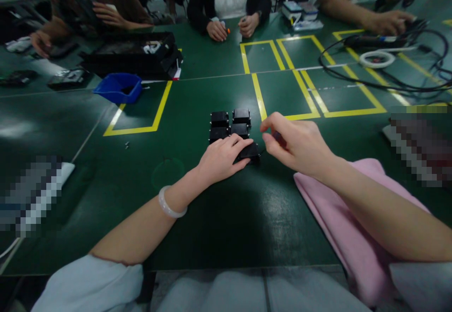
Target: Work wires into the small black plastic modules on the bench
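Several small black box-shaped parts [219, 118] with shiny bits at their corners stand in two rows on the green table. My left hand [223, 158] grips the nearest black box-shaped part [252, 151], thumb along its near side and fingers over its top. A white bangle [172, 202] circles that wrist. Just right of this part, my right hand [294, 143] is raised above the table, its thumb and index finger curled toward each other. A dark patch shows between its fingers, but what they hold, if anything, cannot be made out.
Left of me are a blue scoop-shaped bin [118, 88], tiny metal pieces [127, 145] and a large black casing [130, 55]. A pink cloth [339, 208] lies under my right forearm. Black cables [370, 83] loop at the far right. Other people sit opposite.
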The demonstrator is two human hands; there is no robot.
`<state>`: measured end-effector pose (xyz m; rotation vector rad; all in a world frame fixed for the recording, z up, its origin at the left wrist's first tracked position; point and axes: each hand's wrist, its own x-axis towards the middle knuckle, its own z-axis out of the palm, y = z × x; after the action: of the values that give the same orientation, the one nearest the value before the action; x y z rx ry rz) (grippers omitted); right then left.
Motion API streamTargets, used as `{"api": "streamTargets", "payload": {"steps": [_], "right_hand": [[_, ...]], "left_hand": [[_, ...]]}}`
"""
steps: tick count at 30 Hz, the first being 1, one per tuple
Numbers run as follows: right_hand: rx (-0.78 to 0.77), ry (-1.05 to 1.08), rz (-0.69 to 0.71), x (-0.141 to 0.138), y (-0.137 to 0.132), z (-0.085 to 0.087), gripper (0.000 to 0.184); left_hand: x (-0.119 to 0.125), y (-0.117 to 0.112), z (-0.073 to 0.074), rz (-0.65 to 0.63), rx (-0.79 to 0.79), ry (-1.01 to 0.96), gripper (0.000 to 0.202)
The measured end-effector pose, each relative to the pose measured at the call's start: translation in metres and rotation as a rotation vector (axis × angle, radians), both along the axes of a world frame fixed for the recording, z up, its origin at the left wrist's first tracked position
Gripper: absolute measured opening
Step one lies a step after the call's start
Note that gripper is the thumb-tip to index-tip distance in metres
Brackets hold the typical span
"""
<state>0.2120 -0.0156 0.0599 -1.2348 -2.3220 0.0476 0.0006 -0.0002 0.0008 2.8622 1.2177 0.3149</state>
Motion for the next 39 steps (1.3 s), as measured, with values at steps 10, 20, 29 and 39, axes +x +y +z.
{"api": "streamTargets", "payload": {"steps": [10, 20, 29, 39], "right_hand": [[0.009, 0.017, -0.007, -0.0016, 0.0000, 0.0002, 0.020], [0.017, -0.018, -0.019, 0.0001, 0.0014, -0.0019, 0.025], [0.000, -0.018, -0.009, -0.0003, 0.0002, -0.0004, 0.025], [0.030, -0.036, -0.026, -0.0028, 0.0003, -0.0008, 0.024]], "left_hand": [[0.0004, 0.0001, 0.0022, -0.002, -0.010, 0.013, 0.044], [-0.0003, 0.0000, 0.0008, 0.000, 0.001, 0.010, 0.044], [-0.0005, -0.0002, 0.0006, -0.001, -0.001, 0.008, 0.044], [-0.0004, -0.0001, 0.0013, -0.003, -0.013, 0.009, 0.044]]}}
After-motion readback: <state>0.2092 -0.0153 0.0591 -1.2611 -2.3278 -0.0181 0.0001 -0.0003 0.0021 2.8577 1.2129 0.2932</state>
